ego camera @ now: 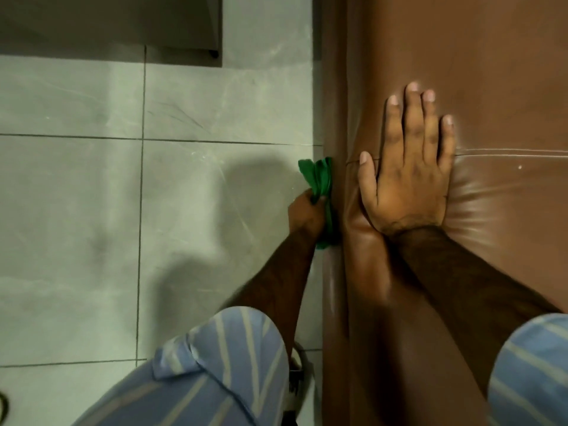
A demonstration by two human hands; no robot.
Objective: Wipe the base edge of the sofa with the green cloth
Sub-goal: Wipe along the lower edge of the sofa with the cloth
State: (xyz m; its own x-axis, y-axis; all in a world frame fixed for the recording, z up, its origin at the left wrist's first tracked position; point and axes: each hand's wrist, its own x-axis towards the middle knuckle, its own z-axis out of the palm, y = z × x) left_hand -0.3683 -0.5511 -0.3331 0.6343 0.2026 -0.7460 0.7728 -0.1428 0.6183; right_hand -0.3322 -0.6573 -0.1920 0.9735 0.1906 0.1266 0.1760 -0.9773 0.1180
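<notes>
1. No readable writing is showing; dark marks on the shoe (pixel 296 382) are too blurred to make out.
2. Grey floor tiles (pixel 76 179) are lying beside the brown sofa (pixel 461 56), and a dark furniture edge (pixel 184 35) is sitting at the top.
3. The left hand (pixel 305 215) is clenching the green cloth (pixel 321 186), apparently pressing it against the sofa's base edge.
4. The right hand (pixel 408 179) is resting flat on the cushion, fingers spread.

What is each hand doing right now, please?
Left hand: closed around the green cloth, against the sofa base.
Right hand: open, flat on the sofa, holding nothing.
</notes>
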